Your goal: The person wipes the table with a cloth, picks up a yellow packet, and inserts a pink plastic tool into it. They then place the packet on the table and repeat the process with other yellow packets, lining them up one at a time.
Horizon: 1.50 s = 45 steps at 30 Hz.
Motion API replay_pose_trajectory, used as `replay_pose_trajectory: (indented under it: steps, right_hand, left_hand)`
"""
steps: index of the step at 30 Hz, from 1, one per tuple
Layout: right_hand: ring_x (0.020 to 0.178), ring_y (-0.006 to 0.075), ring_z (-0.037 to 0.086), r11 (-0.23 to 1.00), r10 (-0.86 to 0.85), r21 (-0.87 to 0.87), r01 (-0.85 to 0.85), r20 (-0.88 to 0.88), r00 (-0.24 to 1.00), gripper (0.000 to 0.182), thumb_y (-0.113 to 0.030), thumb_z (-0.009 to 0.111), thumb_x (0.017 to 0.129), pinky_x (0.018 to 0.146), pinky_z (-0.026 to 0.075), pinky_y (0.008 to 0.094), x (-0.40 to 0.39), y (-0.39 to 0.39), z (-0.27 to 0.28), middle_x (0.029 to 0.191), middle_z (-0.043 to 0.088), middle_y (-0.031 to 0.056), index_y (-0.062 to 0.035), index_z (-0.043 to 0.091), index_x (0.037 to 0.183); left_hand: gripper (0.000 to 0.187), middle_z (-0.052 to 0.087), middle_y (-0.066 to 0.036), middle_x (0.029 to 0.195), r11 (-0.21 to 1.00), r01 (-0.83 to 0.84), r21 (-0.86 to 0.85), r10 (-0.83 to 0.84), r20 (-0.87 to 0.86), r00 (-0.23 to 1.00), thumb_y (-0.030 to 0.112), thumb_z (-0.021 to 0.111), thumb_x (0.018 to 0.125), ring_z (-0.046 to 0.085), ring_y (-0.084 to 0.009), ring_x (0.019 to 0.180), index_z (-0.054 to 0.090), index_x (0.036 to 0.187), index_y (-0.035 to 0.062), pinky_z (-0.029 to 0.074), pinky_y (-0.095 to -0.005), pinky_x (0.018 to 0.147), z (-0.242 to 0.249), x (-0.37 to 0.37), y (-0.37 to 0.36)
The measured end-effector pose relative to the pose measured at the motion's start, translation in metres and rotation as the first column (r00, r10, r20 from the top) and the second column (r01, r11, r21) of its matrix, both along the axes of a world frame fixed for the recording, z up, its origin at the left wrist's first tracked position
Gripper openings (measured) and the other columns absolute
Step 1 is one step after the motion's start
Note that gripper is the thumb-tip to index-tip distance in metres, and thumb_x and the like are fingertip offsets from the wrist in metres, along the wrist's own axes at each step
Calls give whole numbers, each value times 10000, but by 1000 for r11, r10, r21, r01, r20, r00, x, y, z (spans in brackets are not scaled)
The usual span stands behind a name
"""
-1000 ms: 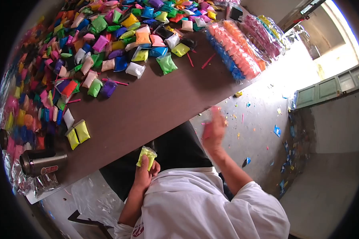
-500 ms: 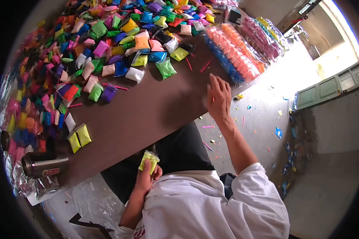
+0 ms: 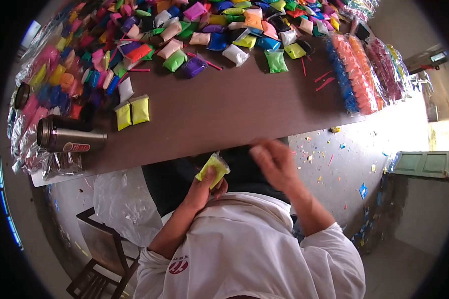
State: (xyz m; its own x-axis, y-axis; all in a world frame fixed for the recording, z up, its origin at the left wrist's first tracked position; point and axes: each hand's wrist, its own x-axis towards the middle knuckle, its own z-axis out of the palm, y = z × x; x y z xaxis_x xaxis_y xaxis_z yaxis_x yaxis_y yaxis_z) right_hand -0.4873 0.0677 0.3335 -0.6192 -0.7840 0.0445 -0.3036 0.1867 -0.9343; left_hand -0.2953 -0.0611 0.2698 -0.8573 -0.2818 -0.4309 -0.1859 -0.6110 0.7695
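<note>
While pinched in left hand (image 3: 200, 185), small yellow-green plastic pouch (image 3: 213, 169) looks crinkled, tilted; right hand (image 3: 273, 162) blurred, grip unclear.

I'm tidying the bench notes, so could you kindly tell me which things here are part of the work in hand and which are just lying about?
In hand:
- yellow-green packet, gripped by the left hand
- right hand, blurred, close beside that packet

Lying about:
- two yellow packets on the brown table
- heap of coloured packets
- steel flask
- pink sticks
- bagged rows
</note>
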Motion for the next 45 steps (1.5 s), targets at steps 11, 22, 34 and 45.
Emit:
replay_pose_trajectory:
  steps: [11,22,34,45]
  right_hand:
    - [762,77,561,971,210,32,-239,374,904,265,-208,648,924,688,477,242,38,-28,-8,809,645,34,36,643,1026]
    - [686,119,537,948,260,111,-298,271,927,209,-164,579,947,629,464,287,40,-33,-6,750,602,82,40,609,985]
    - [737,93,603,956,268,26,-292,323,908,259,-197,658,913,659,500,270,39,-41,-19,776,675,81,60,658,948]
    - [545,41,412,965,216,-47,-258,701,680,349,-310,581,972,483,340,218,34,-38,-16,628,509,-27,26,662,926]
  left_hand:
    - [548,537,-59,652,998,-9,-67,5,-63,998,603,396,956,467,-101,520,510,999,70,367,-227,486,13,6,6]
    - [515,570,-71,682,999,-27,-20,26,-72,997,563,444,958,488,-107,532,534,1032,61,373,-226,489,9,11,4]
    - [514,613,-60,740,998,-25,-52,23,-48,999,534,497,952,571,-95,637,612,995,35,443,-225,546,5,12,1]
    - [508,621,-57,756,992,0,-125,-9,-71,997,541,467,962,552,-89,631,586,999,49,453,-220,591,7,10,1]
